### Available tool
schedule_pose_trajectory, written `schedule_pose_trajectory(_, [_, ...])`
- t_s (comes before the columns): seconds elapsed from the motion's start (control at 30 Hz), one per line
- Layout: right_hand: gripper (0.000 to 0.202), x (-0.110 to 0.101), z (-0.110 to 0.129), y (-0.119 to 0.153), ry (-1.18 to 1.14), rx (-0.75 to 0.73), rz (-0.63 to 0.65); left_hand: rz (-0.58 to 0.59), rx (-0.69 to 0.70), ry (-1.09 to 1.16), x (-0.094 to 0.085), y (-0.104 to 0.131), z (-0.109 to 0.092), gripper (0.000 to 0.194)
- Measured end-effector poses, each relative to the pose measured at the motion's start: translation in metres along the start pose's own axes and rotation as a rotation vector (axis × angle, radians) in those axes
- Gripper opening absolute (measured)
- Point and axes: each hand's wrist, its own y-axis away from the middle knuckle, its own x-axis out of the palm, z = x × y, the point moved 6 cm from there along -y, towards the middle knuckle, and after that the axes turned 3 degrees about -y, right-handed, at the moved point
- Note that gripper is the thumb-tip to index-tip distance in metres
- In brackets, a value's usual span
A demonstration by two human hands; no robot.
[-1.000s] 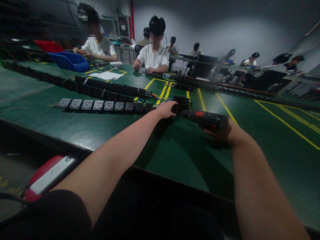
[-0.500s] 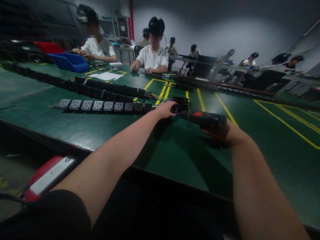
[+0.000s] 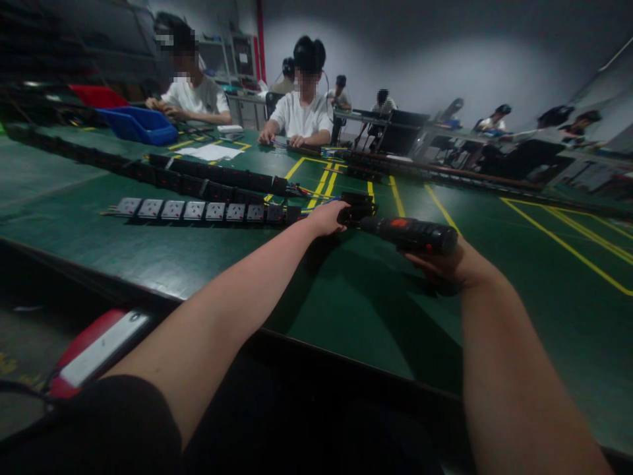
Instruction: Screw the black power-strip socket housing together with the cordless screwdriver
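Observation:
My right hand (image 3: 440,264) is wrapped round the grip of a black power screwdriver (image 3: 410,233) with an orange patch. Its nose points left at a black end piece (image 3: 360,206). My left hand (image 3: 330,218) is closed on that end piece, its fingertips partly hidden behind it. To the left of this hand lies a strip of grey power sockets (image 3: 194,211), in line with the end piece. Blue and other wires (image 3: 316,196) run close behind my left hand. Where the screwdriver's tip meets the piece is too dark to make out.
Long black socket strips (image 3: 217,177) lie behind the grey sockets. A blue bin (image 3: 138,125) and white paper (image 3: 210,152) stand farther back on the green table (image 3: 316,297). Two people in white shirts (image 3: 304,117) sit across; others work behind. A red and white object (image 3: 101,349) is below the table edge.
The screwdriver and my right hand have shifted slightly right, drawing back a little from the end piece. My left hand has stayed in place.

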Motion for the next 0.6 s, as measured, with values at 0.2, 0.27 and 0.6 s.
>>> schedule_pose_trajectory(0.2, [0.039, -0.0001, 0.0043, -0.0032, -0.041, -0.038, 0.015, 0.014, 0.005, -0.003, -0.0014, 0.0, -0.0015, 0.08])
schedule_pose_trajectory(0.27, [0.038, 0.0009, 0.0061, -0.0027, -0.064, -0.023, 0.03, 0.015, 0.0, -0.006, -0.0018, 0.0003, -0.0016, 0.079])
schedule_pose_trajectory(0.6, [0.039, -0.0007, 0.0056, -0.0038, 0.025, 0.003, 0.025, 0.011, 0.001, -0.001, -0.0004, -0.0005, 0.0002, 0.081])
